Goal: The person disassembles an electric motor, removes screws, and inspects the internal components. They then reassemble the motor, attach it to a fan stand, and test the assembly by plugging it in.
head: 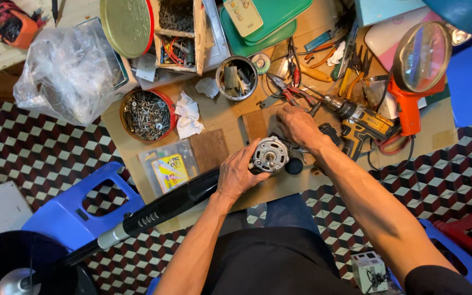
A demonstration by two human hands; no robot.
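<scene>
Your bench (219, 117) is crowded. At twelve o'clock from the motor (269, 154) stands a round metal tin (236, 77) stuffed with small parts, with crumpled white tissue (188, 116) at ten o'clock and a red-rimmed tin of screws (147, 114) just beyond it. A bulging clear plastic bag (66, 68) sits farther out toward ten. At one o'clock lies a tangle of pliers and cutters (296, 90), and at two o'clock a yellow and black cordless drill (363, 121) lies close behind your right wrist. An orange-handled magnifier lamp (419, 68) stands beyond the drill. A flat plastic packet with a yellow card (169, 169) lies at nine o'clock, just beside the black tube (165, 206).

The motor, a round silver unit with its shaft end facing up, rests near the bench's front edge, at the end of that black tube, which runs off toward eight o'clock past a blue plastic stool (72, 210) to a dark round base (23, 267).

Your left hand (239, 173) comes in from six o'clock, forearm angled up, its grip wrapped around the motor's left side where the tube meets it. Your right hand (297, 124) reaches from four o'clock, palm down, knuckles up, fingers curled at the motor's far side at one o'clock; what that grip encloses you cannot tell, since the hand itself hides it.
</scene>
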